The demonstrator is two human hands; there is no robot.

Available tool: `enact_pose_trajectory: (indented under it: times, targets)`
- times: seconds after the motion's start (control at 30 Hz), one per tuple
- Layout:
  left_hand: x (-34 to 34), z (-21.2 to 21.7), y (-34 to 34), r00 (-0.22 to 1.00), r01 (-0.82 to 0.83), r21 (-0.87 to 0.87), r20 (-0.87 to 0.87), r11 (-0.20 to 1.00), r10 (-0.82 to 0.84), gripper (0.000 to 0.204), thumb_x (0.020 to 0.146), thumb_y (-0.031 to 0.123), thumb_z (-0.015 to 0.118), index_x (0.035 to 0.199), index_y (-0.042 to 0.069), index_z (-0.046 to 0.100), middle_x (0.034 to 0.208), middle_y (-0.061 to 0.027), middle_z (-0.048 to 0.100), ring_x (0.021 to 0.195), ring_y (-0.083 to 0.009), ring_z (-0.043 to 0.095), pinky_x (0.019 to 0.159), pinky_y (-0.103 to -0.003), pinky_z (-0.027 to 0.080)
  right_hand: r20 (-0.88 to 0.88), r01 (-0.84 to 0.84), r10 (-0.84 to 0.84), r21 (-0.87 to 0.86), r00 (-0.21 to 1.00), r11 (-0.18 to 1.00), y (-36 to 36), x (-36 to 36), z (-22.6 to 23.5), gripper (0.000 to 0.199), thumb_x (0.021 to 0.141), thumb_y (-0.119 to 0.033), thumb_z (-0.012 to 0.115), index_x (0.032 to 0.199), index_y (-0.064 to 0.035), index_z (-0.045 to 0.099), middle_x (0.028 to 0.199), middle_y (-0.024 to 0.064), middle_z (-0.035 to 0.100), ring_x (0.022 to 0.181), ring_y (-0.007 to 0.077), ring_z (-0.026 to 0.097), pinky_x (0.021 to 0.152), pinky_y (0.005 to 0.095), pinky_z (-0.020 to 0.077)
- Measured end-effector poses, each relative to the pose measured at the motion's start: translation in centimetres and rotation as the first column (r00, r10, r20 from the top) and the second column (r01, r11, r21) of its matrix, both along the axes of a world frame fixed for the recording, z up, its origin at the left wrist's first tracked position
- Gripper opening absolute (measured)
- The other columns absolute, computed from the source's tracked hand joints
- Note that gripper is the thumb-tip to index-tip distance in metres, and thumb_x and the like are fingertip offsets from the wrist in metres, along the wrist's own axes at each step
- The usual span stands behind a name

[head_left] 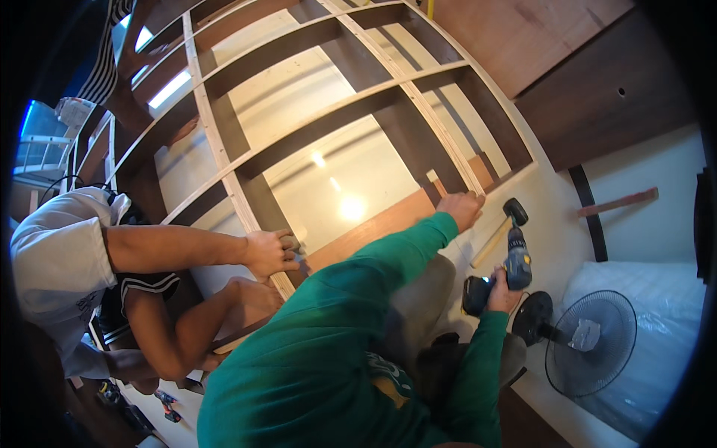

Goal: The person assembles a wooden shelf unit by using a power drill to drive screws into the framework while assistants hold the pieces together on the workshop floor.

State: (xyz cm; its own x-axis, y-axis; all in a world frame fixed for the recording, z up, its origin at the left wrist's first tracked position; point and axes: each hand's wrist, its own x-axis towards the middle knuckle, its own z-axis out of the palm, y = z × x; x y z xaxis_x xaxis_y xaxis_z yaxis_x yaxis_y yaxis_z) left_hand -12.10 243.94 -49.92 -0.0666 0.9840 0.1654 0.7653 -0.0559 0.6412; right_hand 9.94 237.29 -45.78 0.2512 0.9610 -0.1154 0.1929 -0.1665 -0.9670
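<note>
My left hand (461, 210) is closed round the near end of a long pale wooden slat (437, 131), part of a large wooden grid frame (321, 127). In my right hand (503, 293) is a cordless drill (517, 263), its chuck pointing away from me. A mallet (515, 212) with a black head and wooden handle lies on the floor between my hands, just beyond the drill. Left of my left arm, a co-worker's hand (270, 252) rests on another slat (237, 201) of the frame. Both my sleeves are green.
A standing fan (590, 340) and a plastic-wrapped bundle (657, 328) stand at the right. Brown boards (612, 104) lie at the far right, near a loose wooden strip (620, 202). Another drill (170, 409) lies at lower left. A striped sleeve (99, 71) shows at far left.
</note>
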Motion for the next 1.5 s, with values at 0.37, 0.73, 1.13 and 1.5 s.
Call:
enact_pose_trajectory:
  times: [0.37,0.73,1.13,1.5]
  targets:
    - [0.3,-0.2,0.2,0.989,-0.008,0.143,-0.142,0.99,0.029,0.034,0.088,0.036,0.068,0.114,0.015,0.069,0.091,-0.0092,0.069,0.085,-0.0301,0.07,0.07,-0.044,0.056,-0.326,-0.12,0.046,-0.21,0.944,0.97,2.2,3.0,-1.3,0.022,0.083,-0.016,0.077,0.098,-0.0045,0.065,0.068,0.0017,0.06,0.055,0.0118,0.056,0.053,0.0277,0.0484]
    - [1.7,0.0,0.9,0.956,-0.114,0.178,-0.247,0.977,0.157,0.038,0.084,0.043,0.077,0.108,0.014,0.075,0.088,-0.0092,0.073,0.074,-0.027,0.072,0.068,-0.037,0.058,-0.718,-0.272,-0.049,-0.325,0.694,0.905,3.0,4.3,-6.6,0.024,0.083,-0.02,0.075,0.098,-0.0057,0.063,0.063,0.0048,0.057,0.05,0.0164,0.055,0.049,0.0319,0.0487]
    - [3.0,0.1,1.8,0.952,-0.224,0.108,-0.188,0.969,0.241,0.037,0.078,0.03,0.075,0.112,0.018,0.068,0.059,-0.0065,0.055,0.054,-0.0202,0.057,0.057,-0.036,0.048,-0.878,-0.51,0.003,-0.274,0.478,0.815,5.0,5.7,-10.4,0.026,0.081,-0.023,0.074,0.096,-0.005,0.063,0.062,0.0076,0.057,0.049,0.019,0.053,0.051,0.0339,0.0461]
    - [2.4,-0.3,2.2,0.968,-0.228,0.067,-0.091,0.971,0.233,0.039,0.076,0.023,0.073,0.115,0.017,0.066,0.052,-0.002,0.037,0.047,-0.0144,0.038,0.05,-0.036,0.037,-0.906,-0.541,-0.006,-0.257,0.422,0.801,5.5,5.8,-11.2,0.03,0.081,-0.025,0.073,0.1,-0.0047,0.063,0.061,0.0073,0.057,0.049,0.0192,0.054,0.052,0.0343,0.0459]
